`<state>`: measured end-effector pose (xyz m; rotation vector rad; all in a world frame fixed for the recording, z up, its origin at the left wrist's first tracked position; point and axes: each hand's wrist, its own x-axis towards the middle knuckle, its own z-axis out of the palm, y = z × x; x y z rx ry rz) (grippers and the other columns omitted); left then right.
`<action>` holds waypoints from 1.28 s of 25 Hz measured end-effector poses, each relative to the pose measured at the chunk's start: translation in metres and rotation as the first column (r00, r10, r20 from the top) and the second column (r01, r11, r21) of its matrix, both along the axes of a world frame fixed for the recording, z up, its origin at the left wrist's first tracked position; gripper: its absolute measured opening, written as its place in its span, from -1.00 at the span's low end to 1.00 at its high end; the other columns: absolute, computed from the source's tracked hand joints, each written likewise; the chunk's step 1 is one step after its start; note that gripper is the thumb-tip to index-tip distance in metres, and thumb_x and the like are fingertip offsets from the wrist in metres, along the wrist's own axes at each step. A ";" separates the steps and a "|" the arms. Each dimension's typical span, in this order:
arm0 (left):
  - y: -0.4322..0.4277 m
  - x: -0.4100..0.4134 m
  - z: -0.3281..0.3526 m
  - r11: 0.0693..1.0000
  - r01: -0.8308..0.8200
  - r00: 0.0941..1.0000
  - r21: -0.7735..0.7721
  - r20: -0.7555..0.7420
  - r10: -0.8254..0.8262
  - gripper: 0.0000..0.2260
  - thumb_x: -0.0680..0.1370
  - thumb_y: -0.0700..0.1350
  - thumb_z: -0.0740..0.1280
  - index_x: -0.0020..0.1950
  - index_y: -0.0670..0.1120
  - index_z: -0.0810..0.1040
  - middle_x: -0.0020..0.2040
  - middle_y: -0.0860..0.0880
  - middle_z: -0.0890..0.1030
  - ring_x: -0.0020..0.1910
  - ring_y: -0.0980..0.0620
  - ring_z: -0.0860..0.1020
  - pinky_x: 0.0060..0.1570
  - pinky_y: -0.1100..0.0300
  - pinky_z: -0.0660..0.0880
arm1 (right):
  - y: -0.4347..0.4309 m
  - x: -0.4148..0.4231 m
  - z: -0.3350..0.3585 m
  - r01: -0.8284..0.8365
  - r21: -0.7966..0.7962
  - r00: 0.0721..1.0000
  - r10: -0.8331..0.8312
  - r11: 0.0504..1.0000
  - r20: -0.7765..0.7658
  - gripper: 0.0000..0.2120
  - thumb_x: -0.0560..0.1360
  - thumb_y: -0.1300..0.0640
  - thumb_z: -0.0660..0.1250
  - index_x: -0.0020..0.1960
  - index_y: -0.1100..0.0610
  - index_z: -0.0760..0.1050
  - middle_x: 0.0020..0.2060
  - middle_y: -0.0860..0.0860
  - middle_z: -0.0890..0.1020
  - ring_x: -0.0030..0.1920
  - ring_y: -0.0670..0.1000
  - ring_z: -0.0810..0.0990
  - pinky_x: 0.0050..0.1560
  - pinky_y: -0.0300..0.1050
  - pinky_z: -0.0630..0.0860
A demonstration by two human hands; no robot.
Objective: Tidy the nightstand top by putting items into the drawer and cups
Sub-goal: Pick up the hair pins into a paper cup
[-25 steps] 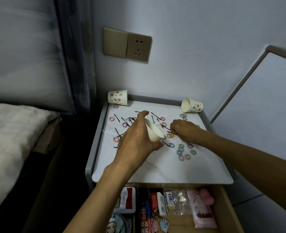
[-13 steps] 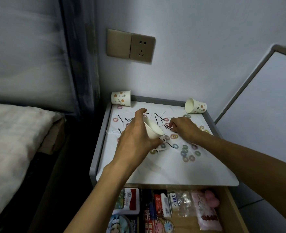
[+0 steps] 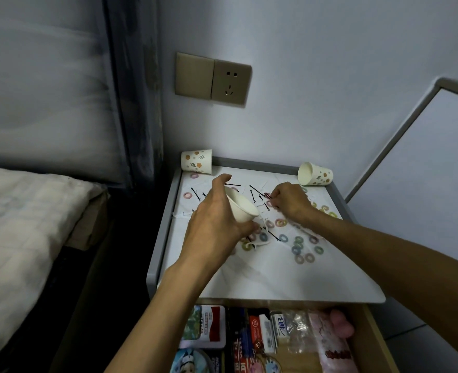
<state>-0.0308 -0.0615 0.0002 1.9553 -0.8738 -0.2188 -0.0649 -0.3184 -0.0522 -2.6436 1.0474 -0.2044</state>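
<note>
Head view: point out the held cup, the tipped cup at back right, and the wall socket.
held cup (image 3: 242, 208), head view, white side wall.
tipped cup (image 3: 320, 176), head view, patterned side.
wall socket (image 3: 230, 83), head view, plate centre.

A home bedroom: bed (image 3: 20, 224) beside nightstand (image 3: 249, 278), wall socket (image 3: 230, 82) above.

Both bare forearms reach forward, the left from bottom-centre and the right from the right edge, wrists pretty much straight. Left grip (image 3: 217, 224) is wrapped round a tilted white cup (image 3: 242, 208), back of the hand facing up. Right grip (image 3: 289, 203) sits palm-down just beside it, fingers (image 3: 275, 196) curled with the tips bunched low at the worktop (image 3: 249, 278). Can't tell if they've actually pinched anything.
</note>
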 end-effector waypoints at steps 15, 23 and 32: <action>0.002 0.000 0.003 0.999 -0.028 0.999 -0.020 -0.027 0.028 -0.14 0.35 0.02 0.57 0.49 0.09 0.13 0.26 -0.02 0.50 0.19 -0.02 0.47 -0.01 0.23 0.35 | 0.030 0.018 0.001 -0.168 -0.400 0.896 -0.030 0.901 -0.442 -0.75 0.49 0.35 0.22 0.13 0.18 0.50 0.09 0.12 0.60 0.11 0.17 0.59 -0.09 -0.08 0.38; 0.002 -0.002 0.004 0.999 -0.035 0.999 -0.015 -0.014 0.035 -0.15 0.35 0.01 0.57 0.49 0.08 0.14 0.27 -0.03 0.50 0.20 -0.03 0.46 0.00 0.25 0.35 | 0.005 -0.020 0.008 -0.291 -0.397 0.871 0.069 0.870 -0.487 -0.77 0.53 0.34 0.22 0.18 0.25 0.46 0.10 0.21 0.56 0.10 0.19 0.57 -0.02 -0.03 0.47; -0.002 -0.005 0.002 1.000 -0.010 1.000 -0.017 -0.009 0.010 -0.15 0.34 0.03 0.58 0.48 0.09 0.15 0.28 -0.03 0.51 0.18 -0.03 0.47 0.04 0.17 0.42 | -0.018 -0.037 -0.004 0.046 -0.168 0.980 -0.078 0.985 -0.185 -0.83 0.40 0.11 0.50 -0.09 0.18 0.63 -0.11 0.13 0.67 -0.11 0.14 0.62 -0.12 -0.05 0.53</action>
